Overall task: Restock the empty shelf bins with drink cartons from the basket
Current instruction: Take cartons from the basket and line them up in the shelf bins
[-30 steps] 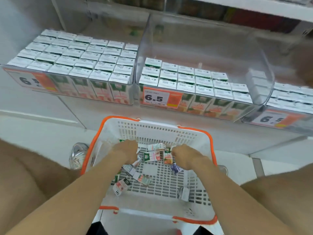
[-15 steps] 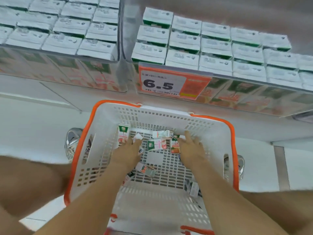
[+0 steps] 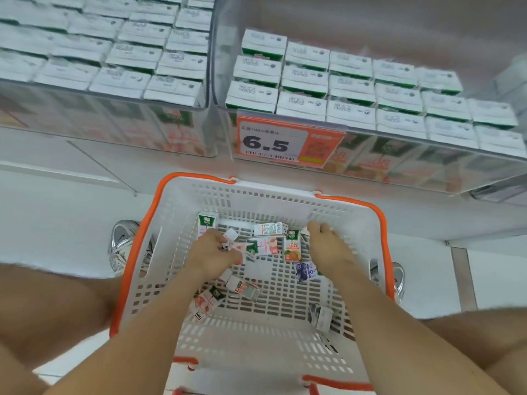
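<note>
left hand [image 3: 212,253] gripped a pink carton [image 3: 238,248] inside the basket [image 3: 271,203]; right hand [image 3: 332,248] was spread flat, unclenched, near the far right wall.

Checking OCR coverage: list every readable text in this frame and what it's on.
"6.5": orange price tag on the clear bin front.
"100%": upright carton in the basket.
"100%", "08": orange carton.
Date prints on carton tops, tag small print: too blurred.
</note>
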Motion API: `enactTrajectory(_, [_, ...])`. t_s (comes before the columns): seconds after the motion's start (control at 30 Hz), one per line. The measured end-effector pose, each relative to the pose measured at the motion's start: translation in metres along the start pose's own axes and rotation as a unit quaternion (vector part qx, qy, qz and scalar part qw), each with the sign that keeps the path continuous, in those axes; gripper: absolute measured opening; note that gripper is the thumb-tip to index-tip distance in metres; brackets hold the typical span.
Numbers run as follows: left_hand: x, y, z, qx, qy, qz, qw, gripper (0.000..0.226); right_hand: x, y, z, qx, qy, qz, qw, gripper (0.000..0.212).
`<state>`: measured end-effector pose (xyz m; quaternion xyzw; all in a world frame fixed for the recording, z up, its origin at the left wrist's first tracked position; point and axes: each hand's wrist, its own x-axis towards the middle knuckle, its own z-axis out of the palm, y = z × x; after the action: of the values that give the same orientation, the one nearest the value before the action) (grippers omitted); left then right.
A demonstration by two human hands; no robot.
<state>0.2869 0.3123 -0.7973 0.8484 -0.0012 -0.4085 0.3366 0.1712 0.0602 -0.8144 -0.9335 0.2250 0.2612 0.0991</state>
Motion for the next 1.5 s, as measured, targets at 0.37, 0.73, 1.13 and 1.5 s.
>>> enactTrajectory(0.37, [-0.074, 0.049, -0.048, -0.276, -0.188, 0.013, 0.942, 0.033, -0.072, -0.036, -0.093, 0.503, -0.012, -0.028, 0.864, 0.032])
enactTrajectory(0.73, [-0.154, 0.086, -0.093, -0.137, -0.282, 0.142, 0.939, 0.064, -0.164, -0.044, -0.173, 0.527, -0.051, -0.061, 0.846, 0.067])
enactTrajectory(1.13, [-0.206, 0.15, -0.085, -0.272, -0.16, 0.257, 0.913, 0.046, -0.209, -0.053, -0.243, 0.652, 0.074, -0.069, 0.751, 0.018])
enactTrajectory(1.5, [-0.231, 0.212, -0.075, -0.285, -0.107, 0.333, 0.893, 0.051, -0.199, -0.028, -0.309, 0.508, 0.257, -0.118, 0.814, 0.034])
